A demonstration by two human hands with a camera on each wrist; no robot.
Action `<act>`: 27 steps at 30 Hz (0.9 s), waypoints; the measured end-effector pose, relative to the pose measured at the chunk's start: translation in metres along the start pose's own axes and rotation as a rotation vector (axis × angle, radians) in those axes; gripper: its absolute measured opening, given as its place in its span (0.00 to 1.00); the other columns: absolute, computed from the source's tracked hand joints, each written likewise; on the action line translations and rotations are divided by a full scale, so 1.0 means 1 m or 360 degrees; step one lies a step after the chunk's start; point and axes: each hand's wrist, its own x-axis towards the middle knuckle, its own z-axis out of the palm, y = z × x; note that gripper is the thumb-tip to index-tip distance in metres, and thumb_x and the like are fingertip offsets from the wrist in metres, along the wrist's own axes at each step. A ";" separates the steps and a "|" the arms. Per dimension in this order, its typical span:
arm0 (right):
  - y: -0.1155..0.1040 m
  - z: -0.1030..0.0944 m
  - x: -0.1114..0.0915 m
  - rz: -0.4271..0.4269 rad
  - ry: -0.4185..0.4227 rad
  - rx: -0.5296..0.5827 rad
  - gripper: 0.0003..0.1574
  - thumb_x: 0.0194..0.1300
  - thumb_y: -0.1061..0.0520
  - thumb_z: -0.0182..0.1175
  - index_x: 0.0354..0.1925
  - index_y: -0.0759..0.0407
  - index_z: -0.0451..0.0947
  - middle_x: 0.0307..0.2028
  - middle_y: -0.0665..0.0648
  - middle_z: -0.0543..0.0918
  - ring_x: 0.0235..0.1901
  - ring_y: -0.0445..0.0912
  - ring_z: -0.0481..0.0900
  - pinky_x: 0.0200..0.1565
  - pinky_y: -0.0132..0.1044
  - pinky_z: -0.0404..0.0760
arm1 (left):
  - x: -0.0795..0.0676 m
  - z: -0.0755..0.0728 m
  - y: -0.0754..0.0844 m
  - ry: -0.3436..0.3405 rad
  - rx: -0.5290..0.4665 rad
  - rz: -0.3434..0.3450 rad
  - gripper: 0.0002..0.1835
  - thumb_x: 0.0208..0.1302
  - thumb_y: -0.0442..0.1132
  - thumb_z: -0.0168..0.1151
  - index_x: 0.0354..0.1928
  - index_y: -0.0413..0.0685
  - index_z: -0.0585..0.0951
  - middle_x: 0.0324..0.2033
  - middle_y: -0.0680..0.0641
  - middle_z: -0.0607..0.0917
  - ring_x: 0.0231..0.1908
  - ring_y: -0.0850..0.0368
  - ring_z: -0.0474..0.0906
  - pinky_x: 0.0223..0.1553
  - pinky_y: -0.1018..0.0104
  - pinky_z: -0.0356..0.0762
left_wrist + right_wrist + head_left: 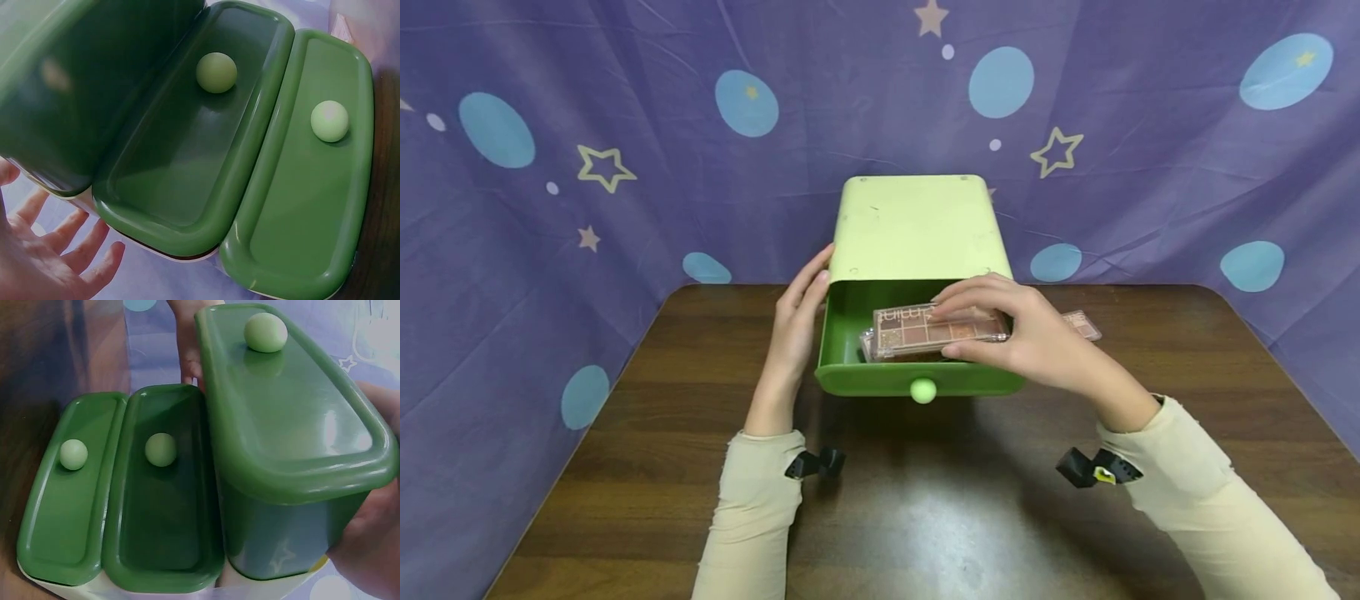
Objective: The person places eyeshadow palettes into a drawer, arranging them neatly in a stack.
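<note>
A pale green cabinet stands on the table with its top dark green drawer pulled out. At the drawer's opening, my right hand pinches a clear-lidded eyeshadow palette by its right end, thumb along the near edge and fingers over the top. Beneath it, the edge of another clear case shows inside the drawer. My left hand rests its fingers against the cabinet's left side; the left wrist view shows those fingers spread and extended. The drawer hides the palette in the right wrist view.
Below the open drawer, a middle drawer and a bottom drawer are closed, each with a round knob. Another palette lies on the wooden table, right of the cabinet. A purple patterned curtain hangs behind.
</note>
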 end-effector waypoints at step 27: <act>0.005 -0.004 0.023 0.0039 -0.0401 -0.0094 0.26 0.56 0.61 0.74 0.55 0.54 0.83 0.52 0.47 0.83 0.49 0.41 0.77 0.46 0.39 0.74 | 0.001 0.000 0.000 0.0000 -0.0015 -0.0004 0.23 0.77 0.44 0.49 0.70 0.50 0.72 0.65 0.51 0.75 0.59 0.57 0.72 0.56 0.58 0.72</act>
